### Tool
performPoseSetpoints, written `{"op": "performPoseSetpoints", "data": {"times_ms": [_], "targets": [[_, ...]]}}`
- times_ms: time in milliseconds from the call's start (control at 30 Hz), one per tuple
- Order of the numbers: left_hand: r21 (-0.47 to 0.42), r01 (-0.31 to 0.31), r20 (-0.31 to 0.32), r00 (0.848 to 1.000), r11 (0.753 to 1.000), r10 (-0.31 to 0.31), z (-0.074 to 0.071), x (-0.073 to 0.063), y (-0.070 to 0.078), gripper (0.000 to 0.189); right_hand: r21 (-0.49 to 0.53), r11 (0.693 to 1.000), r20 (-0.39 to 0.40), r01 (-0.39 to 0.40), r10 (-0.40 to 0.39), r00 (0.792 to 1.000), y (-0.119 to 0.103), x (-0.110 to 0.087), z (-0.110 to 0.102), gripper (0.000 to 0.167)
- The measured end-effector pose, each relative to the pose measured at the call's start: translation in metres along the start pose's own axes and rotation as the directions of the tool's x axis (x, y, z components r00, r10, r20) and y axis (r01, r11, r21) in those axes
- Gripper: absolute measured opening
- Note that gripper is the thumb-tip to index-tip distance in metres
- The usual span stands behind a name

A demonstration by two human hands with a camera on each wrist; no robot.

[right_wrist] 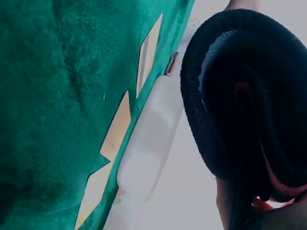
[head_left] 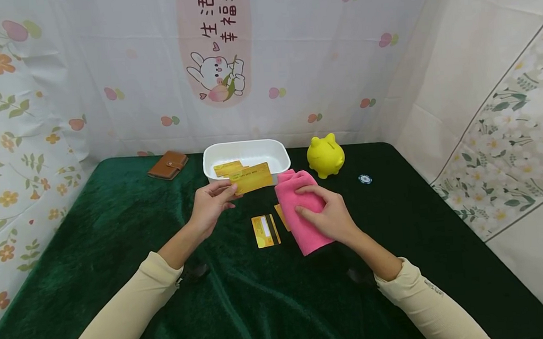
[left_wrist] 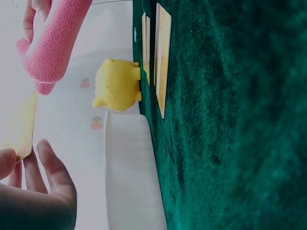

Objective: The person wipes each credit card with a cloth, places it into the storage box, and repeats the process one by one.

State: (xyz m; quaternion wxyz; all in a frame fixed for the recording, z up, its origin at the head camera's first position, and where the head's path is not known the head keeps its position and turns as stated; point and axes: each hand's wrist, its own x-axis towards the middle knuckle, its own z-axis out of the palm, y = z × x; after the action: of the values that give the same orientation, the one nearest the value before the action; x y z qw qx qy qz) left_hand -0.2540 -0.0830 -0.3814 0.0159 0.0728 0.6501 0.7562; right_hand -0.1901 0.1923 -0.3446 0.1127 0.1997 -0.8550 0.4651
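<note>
Between thumb and fingers, my left hand pinches a gold bank card by its lower left corner, raised in front of the white tray. My right hand grips a folded pink towel just to the right of that card. Another gold card lies inside the tray. On the cloth below, a card with a dark stripe lies beside a card partly hidden by the towel. The right wrist view shows the rolled towel dark and close up, with several cards on the table.
A brown wallet lies left of the tray at the back. To the tray's right stands a yellow piggy bank, with a poker chip nearby. Dark green velvet covers the table, and patterned curtains hang behind it.
</note>
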Motion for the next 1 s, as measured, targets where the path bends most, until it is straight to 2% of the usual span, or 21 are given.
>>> {"op": "performPoseSetpoints", "data": {"times_ms": [133, 267, 500, 733, 1000], "targets": [[-0.016, -0.014, -0.003, 1.0, 1.0, 0.014, -0.001, 0.0, -0.001, 0.014, 0.0, 1.0, -0.01, -0.011, 0.011, 1.0, -0.01, 0.0, -0.004, 0.032], [-0.046, -0.021, 0.032, 0.999, 0.999, 0.023, -0.002, 0.001, -0.001, 0.016, 0.011, 1.0, -0.026, 0.005, -0.005, 1.0, -0.012, 0.002, -0.005, 0.033], [-0.033, -0.02, 0.085, 0.996, 0.999, 0.022, -0.003, -0.001, -0.002, 0.026, 0.035, 0.999, -0.06, 0.028, -0.026, 0.998, 0.022, 0.012, 0.002, 0.038], [-0.042, 0.004, 0.121, 0.993, 0.999, 0.001, -0.002, -0.002, -0.003, 0.022, 0.059, 0.997, -0.075, 0.051, -0.047, 0.996, 0.018, 0.014, 0.004, 0.037], [-0.044, 0.001, 0.122, 0.993, 0.999, 0.004, -0.001, -0.003, -0.003, 0.023, 0.027, 0.995, -0.096, 0.1, -0.097, 0.991, 0.017, 0.017, 0.008, 0.037]]}}
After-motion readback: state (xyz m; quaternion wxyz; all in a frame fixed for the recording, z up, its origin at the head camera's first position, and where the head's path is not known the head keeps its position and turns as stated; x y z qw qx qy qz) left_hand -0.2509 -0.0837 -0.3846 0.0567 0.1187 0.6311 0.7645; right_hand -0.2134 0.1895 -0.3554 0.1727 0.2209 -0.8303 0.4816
